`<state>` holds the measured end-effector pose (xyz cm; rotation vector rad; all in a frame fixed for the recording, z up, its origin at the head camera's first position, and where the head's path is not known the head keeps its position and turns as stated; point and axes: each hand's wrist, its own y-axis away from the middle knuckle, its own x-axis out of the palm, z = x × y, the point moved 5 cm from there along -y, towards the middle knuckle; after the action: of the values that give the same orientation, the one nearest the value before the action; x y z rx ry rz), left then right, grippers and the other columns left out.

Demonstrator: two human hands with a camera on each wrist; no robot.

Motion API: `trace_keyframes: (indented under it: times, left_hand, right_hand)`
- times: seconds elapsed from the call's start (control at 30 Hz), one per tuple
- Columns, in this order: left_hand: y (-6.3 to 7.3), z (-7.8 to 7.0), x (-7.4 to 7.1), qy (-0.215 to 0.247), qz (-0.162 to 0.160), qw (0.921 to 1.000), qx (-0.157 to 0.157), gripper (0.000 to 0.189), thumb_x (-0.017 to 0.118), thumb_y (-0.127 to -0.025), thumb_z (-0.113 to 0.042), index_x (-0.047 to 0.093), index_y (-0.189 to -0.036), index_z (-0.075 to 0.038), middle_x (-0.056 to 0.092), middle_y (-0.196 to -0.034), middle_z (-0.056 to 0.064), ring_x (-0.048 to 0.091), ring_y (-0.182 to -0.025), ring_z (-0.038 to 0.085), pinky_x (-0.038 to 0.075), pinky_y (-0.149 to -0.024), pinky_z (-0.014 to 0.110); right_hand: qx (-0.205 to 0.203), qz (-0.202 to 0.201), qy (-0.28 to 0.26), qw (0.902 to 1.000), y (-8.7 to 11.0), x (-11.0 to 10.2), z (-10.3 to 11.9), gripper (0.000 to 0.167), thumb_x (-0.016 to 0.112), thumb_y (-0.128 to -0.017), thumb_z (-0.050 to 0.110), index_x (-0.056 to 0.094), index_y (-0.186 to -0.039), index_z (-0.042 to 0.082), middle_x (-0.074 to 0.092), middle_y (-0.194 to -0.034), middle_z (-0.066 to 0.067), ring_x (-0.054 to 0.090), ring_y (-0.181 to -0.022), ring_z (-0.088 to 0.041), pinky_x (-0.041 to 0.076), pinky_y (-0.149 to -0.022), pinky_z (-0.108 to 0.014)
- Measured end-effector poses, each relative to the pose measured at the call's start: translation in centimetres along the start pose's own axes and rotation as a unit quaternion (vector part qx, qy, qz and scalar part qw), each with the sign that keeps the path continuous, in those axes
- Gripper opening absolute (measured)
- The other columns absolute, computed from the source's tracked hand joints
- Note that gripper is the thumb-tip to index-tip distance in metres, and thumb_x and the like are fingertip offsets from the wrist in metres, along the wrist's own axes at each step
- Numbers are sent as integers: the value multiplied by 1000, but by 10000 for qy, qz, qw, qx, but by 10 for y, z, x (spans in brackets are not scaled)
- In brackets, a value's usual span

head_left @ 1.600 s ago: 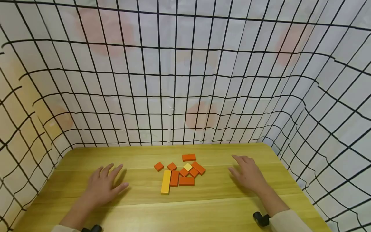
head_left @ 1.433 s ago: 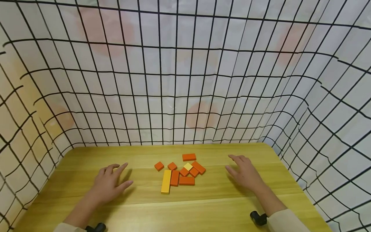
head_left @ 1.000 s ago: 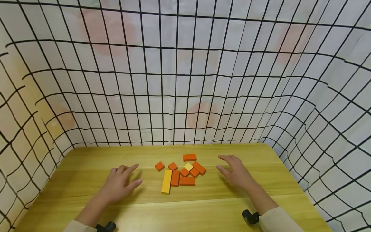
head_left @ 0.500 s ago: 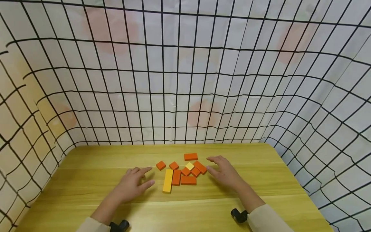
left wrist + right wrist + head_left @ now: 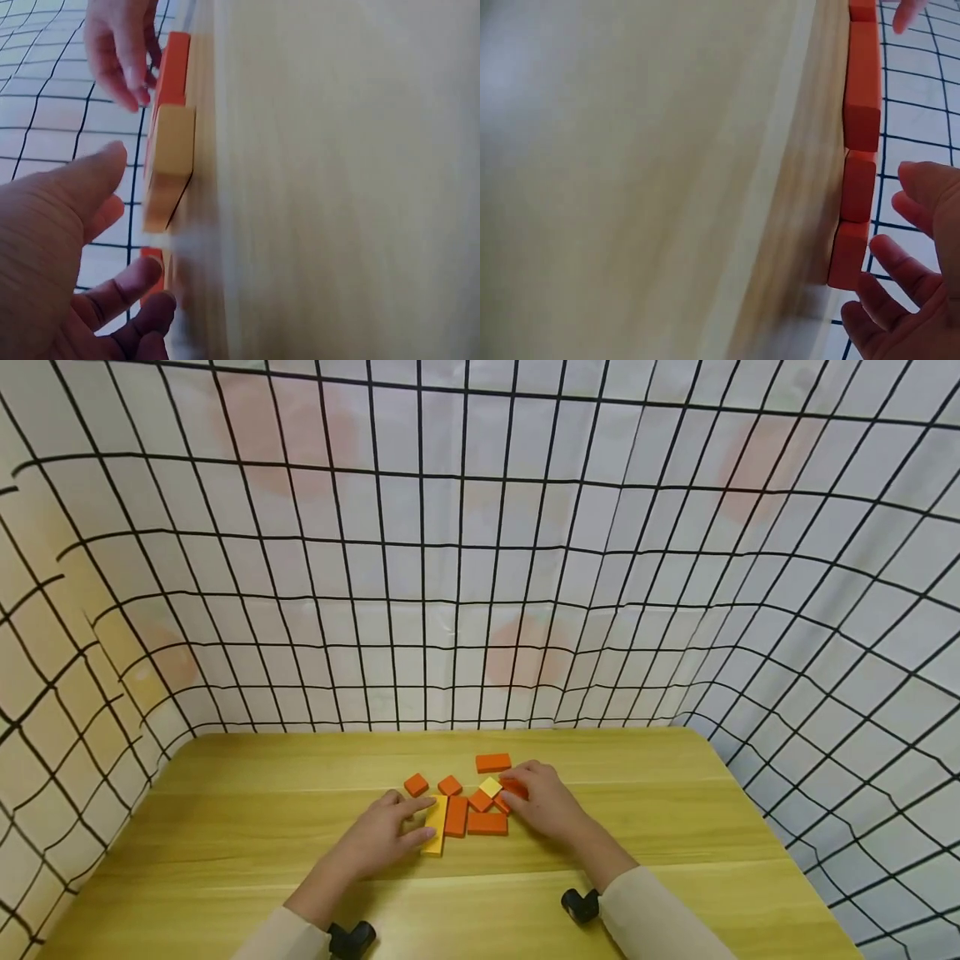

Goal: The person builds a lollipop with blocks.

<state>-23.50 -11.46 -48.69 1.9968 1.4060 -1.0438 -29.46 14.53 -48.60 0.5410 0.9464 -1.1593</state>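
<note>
1. The left hand [image 5: 386, 835] reaches in from its side of the desk [image 5: 675, 793], index finger and thumb extended and parted, the other fingers loosely bent. It is released, with nothing in its grasp.
2. The long yellow block [image 5: 438, 817] lies flat under the left hand's index finger and thumb tips; the left wrist view shows a gap between thumb and block.
3. The right hand [image 5: 546, 802] leans inward with its fingers softly bent, thumb apart from the index finger. It too is released.
4. The slanted orange block [image 5: 513, 787] lies under the right hand's fingers, partly hidden; whether they touch it I cannot tell.
5. The small yellow block [image 5: 491, 787] is just beside the right hand's fingertips, toward the left hand.
6. Between the hands, an upright-lying orange block [image 5: 456, 817] sits alongside the long yellow one, and a crosswise orange block [image 5: 487, 824] lies nearer the person than the right thumb.
7. The far orange block [image 5: 492, 763] lies just beyond the right hand's fingertips.
8. Black wire mesh [image 5: 458, 603] stands beyond both hands and along either side, enclosing the desk.
</note>
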Motion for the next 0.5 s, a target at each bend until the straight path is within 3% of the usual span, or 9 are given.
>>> trace_keyframes:
  times: [0.23,0.5]
  left_hand:
    - [-2,-3,7,-484,-54,9988,37,47,70,-96,-36,65,-140,-20,50,-99,5,42,-81,16,37,-70,31]
    - [2,-2,8,-641,-152,9978,60,46,71,-95,-39,67,-137,-21,52,-100,5,43,-81,15,39,-70,31]
  right_hand:
    - [-288,213,459,9983,-11,6,8,35,65,-101,28,68,-135,21,58,-130,-10,52,-119,-31,48,-103,-50]
    - [-416,416,669,9960,-16,10,9,29,62,-103,26,69,-131,24,57,-133,-11,51,-116,-33,47,-99,-50]
